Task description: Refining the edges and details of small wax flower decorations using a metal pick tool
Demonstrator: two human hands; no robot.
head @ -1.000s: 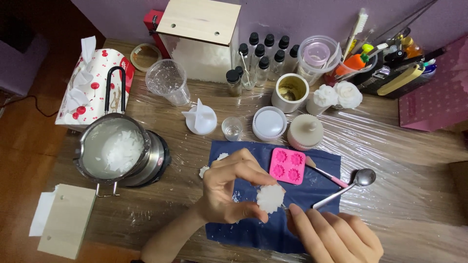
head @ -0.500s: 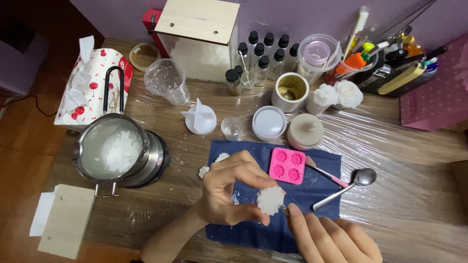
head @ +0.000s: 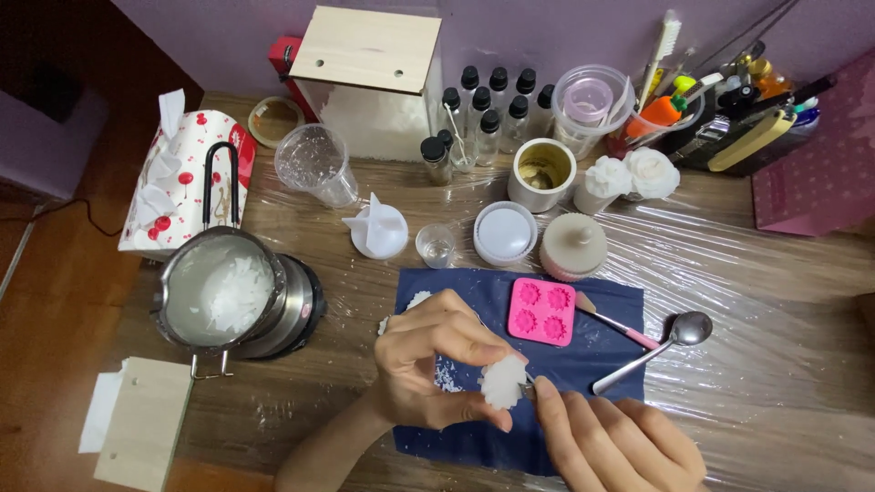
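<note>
head view: both hands are seen low over a dark blue cloth mat (head: 474, 437).
left hand (head: 424, 369): a small white wax flower-shaped piece (head: 503, 381) is pinched between thumb and curled fingers.
right hand (head: 611, 442): fingers are pressed together, a thin metal tool tip (head: 528, 389) being held against the wax piece.
beyond the fingertips: a pink silicone flower mould (head: 542, 312) and a metal spoon (head: 670, 342) are laid on the mat.
left of the left hand: a steel pot of white wax flakes (head: 223, 292) is set.

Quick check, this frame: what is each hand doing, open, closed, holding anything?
Left hand: closed on a white wax flower, pinched over the navy cloth.
Right hand: fingertip pressing a thin metal tool against the flower; full grip cannot be told.
</note>
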